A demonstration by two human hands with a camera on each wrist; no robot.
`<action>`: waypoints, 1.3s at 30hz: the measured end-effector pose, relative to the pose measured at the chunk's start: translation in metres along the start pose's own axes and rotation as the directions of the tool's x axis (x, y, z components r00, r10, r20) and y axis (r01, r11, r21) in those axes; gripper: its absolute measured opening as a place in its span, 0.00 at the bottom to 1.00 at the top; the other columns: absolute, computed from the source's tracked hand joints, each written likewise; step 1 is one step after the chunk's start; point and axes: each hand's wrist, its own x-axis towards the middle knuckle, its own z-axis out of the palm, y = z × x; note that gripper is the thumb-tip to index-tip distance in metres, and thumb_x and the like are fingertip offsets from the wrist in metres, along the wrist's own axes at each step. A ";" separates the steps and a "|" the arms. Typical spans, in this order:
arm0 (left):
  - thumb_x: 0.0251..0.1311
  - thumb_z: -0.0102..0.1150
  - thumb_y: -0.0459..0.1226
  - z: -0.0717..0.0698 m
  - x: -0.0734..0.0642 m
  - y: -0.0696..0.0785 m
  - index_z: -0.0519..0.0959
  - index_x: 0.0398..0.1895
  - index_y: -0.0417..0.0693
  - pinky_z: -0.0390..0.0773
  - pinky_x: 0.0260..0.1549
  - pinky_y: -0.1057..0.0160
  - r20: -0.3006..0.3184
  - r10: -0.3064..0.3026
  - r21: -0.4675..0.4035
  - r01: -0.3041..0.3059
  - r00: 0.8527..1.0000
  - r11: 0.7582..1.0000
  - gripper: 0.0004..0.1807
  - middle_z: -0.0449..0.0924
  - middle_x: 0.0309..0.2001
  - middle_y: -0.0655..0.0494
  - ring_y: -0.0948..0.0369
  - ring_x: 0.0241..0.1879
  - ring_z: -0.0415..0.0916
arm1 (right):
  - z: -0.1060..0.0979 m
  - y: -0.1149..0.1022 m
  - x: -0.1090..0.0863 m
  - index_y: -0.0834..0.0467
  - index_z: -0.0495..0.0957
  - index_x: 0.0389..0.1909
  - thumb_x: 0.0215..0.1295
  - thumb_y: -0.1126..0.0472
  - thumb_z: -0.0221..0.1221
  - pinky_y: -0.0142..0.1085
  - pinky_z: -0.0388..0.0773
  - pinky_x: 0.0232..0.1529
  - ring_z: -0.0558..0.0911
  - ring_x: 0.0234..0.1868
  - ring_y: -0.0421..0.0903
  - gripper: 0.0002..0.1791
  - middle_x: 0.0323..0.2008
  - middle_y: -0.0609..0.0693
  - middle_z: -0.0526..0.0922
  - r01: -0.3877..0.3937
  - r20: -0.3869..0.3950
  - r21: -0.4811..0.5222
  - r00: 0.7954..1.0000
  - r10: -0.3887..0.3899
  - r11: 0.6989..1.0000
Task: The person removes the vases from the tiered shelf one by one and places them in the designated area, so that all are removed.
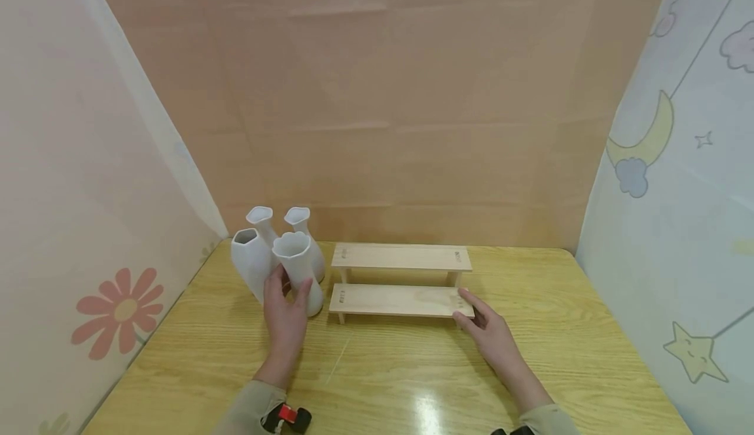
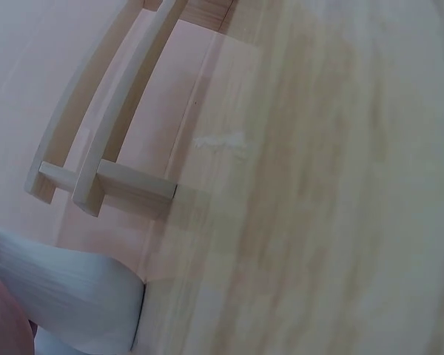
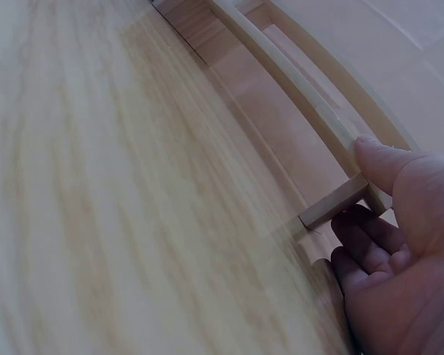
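My left hand (image 1: 285, 317) grips a white vase (image 1: 297, 268) with a scalloped rim, thumb on its right side and fingers at its left. The vase's base meets the table in the left wrist view. Behind and left of it stand three more white vases, among them a wide-bodied vase (image 1: 250, 255) and two narrow-necked ones. To the right is a two-tier wooden display stand (image 1: 400, 299). My right hand (image 1: 489, 330) holds the right end of its lower tier. In the right wrist view the thumb lies on the board's edge, with the other fingers curled below near the leg.
The stand's upper tier (image 1: 406, 256) sits farther back, near the brown backdrop (image 1: 400, 127). All of it rests on a wood-grain table (image 1: 383, 382). Printed sheets rise at the left (image 1: 129, 193) and right (image 1: 677, 239) of the table.
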 end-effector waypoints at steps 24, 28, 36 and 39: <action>0.74 0.73 0.34 -0.002 0.002 -0.007 0.69 0.79 0.36 0.75 0.67 0.42 -0.030 0.036 0.048 -0.034 0.999 0.998 0.36 0.74 0.65 0.37 0.43 0.64 0.74 | 0.001 0.001 0.000 0.45 0.65 0.87 0.79 0.41 0.66 0.36 0.78 0.66 0.80 0.71 0.54 0.41 0.87 0.50 0.59 -0.014 0.005 0.024 1.000 0.013 1.000; 0.73 0.73 0.34 -0.002 0.002 -0.007 0.70 0.79 0.36 0.74 0.66 0.42 -0.038 0.043 0.050 -0.041 0.998 0.998 0.36 0.74 0.64 0.37 0.43 0.63 0.74 | 0.002 0.001 0.000 0.45 0.65 0.87 0.79 0.41 0.66 0.34 0.79 0.65 0.80 0.71 0.54 0.41 0.87 0.50 0.59 -0.013 0.003 0.025 1.000 0.013 1.000; 0.73 0.73 0.34 -0.002 0.003 -0.008 0.69 0.79 0.35 0.74 0.66 0.41 -0.047 0.041 0.057 -0.038 0.998 0.998 0.36 0.74 0.63 0.37 0.43 0.62 0.74 | 0.001 0.001 -0.001 0.45 0.64 0.87 0.79 0.41 0.65 0.35 0.79 0.66 0.83 0.68 0.52 0.41 0.87 0.50 0.59 -0.004 0.007 0.027 1.000 0.004 1.000; 0.73 0.73 0.34 -0.002 0.003 -0.008 0.69 0.79 0.36 0.75 0.66 0.41 -0.046 0.038 0.061 -0.035 0.998 0.998 0.36 0.74 0.63 0.37 0.43 0.63 0.74 | 0.001 0.001 -0.001 0.45 0.64 0.87 0.79 0.41 0.65 0.35 0.79 0.66 0.83 0.69 0.52 0.41 0.87 0.50 0.59 -0.003 0.009 0.033 1.000 0.002 0.999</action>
